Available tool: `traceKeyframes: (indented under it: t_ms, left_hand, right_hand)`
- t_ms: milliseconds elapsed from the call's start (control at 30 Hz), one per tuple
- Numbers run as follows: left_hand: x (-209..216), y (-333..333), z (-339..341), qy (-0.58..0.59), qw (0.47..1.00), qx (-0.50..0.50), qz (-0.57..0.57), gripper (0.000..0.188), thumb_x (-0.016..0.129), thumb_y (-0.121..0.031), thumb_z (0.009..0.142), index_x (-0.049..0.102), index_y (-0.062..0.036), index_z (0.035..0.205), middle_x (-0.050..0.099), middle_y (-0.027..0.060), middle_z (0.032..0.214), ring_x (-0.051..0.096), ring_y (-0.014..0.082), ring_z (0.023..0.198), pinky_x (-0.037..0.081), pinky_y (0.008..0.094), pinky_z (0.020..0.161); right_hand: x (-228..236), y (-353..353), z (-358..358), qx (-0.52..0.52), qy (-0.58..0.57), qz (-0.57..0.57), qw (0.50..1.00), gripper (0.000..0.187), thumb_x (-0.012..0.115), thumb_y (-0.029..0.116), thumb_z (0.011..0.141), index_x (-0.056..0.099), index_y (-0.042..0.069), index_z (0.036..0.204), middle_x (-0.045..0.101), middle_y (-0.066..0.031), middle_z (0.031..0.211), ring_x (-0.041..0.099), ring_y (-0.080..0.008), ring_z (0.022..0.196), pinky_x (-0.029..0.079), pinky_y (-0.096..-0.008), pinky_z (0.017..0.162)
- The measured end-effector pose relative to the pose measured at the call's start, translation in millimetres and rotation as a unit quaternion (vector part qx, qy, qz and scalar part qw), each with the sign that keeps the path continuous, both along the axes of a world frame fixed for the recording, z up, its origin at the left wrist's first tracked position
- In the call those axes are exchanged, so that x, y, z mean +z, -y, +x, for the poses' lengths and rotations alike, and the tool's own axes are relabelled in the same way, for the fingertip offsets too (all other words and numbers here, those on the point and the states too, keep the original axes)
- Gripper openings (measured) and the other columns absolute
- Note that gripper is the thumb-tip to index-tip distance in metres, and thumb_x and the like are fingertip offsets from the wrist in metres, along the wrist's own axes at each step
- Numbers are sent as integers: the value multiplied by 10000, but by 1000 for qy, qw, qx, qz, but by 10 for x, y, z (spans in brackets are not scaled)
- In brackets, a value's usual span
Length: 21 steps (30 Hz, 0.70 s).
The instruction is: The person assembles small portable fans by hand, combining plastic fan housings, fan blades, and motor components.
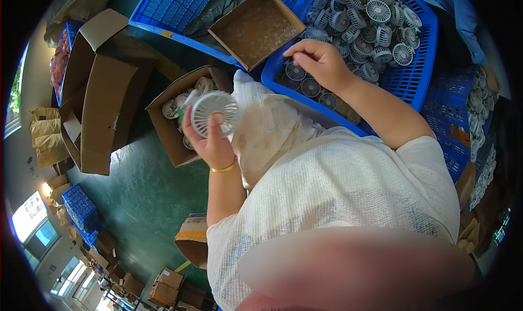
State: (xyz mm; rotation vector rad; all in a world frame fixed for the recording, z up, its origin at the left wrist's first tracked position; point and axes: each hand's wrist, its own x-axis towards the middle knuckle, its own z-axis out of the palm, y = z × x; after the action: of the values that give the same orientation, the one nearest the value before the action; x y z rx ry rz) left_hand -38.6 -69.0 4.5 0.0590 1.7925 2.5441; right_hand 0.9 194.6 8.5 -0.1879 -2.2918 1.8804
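Note:
My left hand is closed around a small white fan, its round grille facing up, above an open cardboard box with more fans inside. My right hand is over the near left part of a blue basket heaped with small grey and white fans. Its fingers are bent toward the thumb, and whatever they may pinch is too small to make out. Close to those fingertips is a shallow cardboard tray holding small clear pieces.
Another blue basket stands behind the tray, with dark cloth in it. Tall open cardboard boxes stand on the green floor at the left. More fans lie at the far right. Another person's blue clothing shows at the upper right.

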Motion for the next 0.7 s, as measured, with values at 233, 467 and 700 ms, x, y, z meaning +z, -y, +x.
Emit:
traceKeyframes:
  t_ms: [233, 467, 700]
  left_hand:
    - [-756, 802, -690, 308, 932, 188, -35, 481, 503, -185, 890, 329, -32, 1312, 432, 110, 1273, 422, 275, 1181, 372, 410, 974]
    - [-9, -111, -204, -9, 991, 36, -132, 438, 468, -5, 867, 336, -19, 1284, 346, 146, 1343, 438, 240, 1162, 400, 376, 941]
    - [49, -693, -71, -193, 938, -229, -176, 424, 486, 38, 848, 387, -35, 1254, 346, 181, 1343, 507, 258, 1108, 461, 357, 882]
  right_hand:
    - [-2306, -570, 553, 54, 354, 220, 907, 345, 611, 181, 751, 584, -2, 1042, 627, -177, 1012, 608, -310, 943, 484, -368, 807]
    - [-2909, -342, 546, 94, 440, 388, 804, 498, 640, 306, 748, 540, -1, 1127, 592, -219, 1098, 582, -357, 1010, 471, -450, 839]
    - [-3421, -500, 550, -43, 500, 257, 826, 519, 705, 356, 685, 564, 5, 1040, 597, -208, 1078, 592, -353, 977, 483, -450, 816]
